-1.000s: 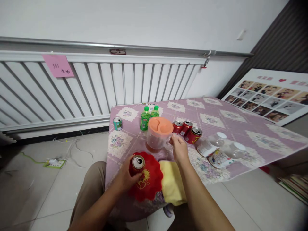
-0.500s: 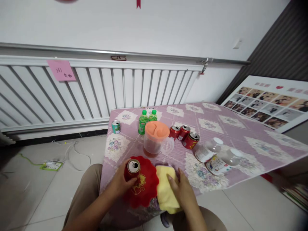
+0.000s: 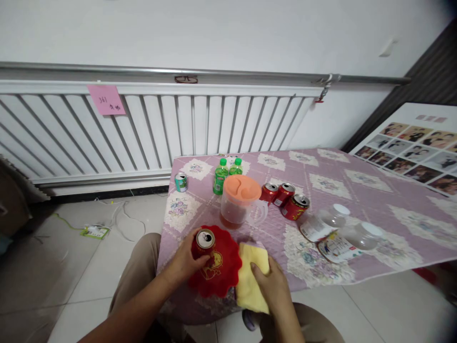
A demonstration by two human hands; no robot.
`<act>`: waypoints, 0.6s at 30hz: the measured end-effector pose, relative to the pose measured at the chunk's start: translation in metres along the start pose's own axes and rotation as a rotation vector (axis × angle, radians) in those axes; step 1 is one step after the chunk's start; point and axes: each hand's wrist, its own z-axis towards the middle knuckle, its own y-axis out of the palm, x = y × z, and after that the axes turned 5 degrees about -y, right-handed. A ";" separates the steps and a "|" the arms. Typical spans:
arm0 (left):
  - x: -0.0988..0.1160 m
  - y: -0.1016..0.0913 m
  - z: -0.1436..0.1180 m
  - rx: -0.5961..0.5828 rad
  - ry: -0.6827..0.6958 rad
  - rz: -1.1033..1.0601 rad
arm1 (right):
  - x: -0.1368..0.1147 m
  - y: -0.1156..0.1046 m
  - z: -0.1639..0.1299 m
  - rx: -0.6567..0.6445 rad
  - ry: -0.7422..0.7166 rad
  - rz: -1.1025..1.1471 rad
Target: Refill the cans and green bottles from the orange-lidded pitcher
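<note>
- Two hands working at lower centre: left hand (image 3: 187, 259) gripping opened red can (image 3: 203, 244) on red mat (image 3: 217, 271).
- Right hand (image 3: 273, 288) pressing flat, unclenched, on yellow cloth (image 3: 252, 276); wiping judged underway, can needing steadying.

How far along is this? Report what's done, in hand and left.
Done: nothing clearly finished. In hand: the left hand grips an opened red can on the red mat; the right hand presses the yellow cloth. Left: the pitcher and three red cans stand untouched.
</note>
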 end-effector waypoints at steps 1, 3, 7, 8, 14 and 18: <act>0.000 0.000 0.000 -0.004 0.002 -0.001 | -0.003 -0.003 -0.003 0.023 0.029 0.053; 0.001 0.000 0.000 -0.011 0.008 0.000 | -0.010 -0.011 -0.009 0.080 0.083 0.157; 0.001 -0.001 0.000 -0.014 0.026 0.010 | -0.034 -0.027 -0.014 0.217 -0.001 0.203; 0.001 -0.001 0.000 -0.016 0.032 0.009 | -0.043 -0.030 -0.013 0.227 -0.061 0.179; 0.001 0.000 0.001 -0.035 0.056 -0.011 | -0.106 -0.030 0.011 -0.010 -0.525 -0.017; -0.002 0.001 0.003 -0.025 0.067 -0.009 | -0.138 -0.015 0.032 -0.112 -0.730 -0.124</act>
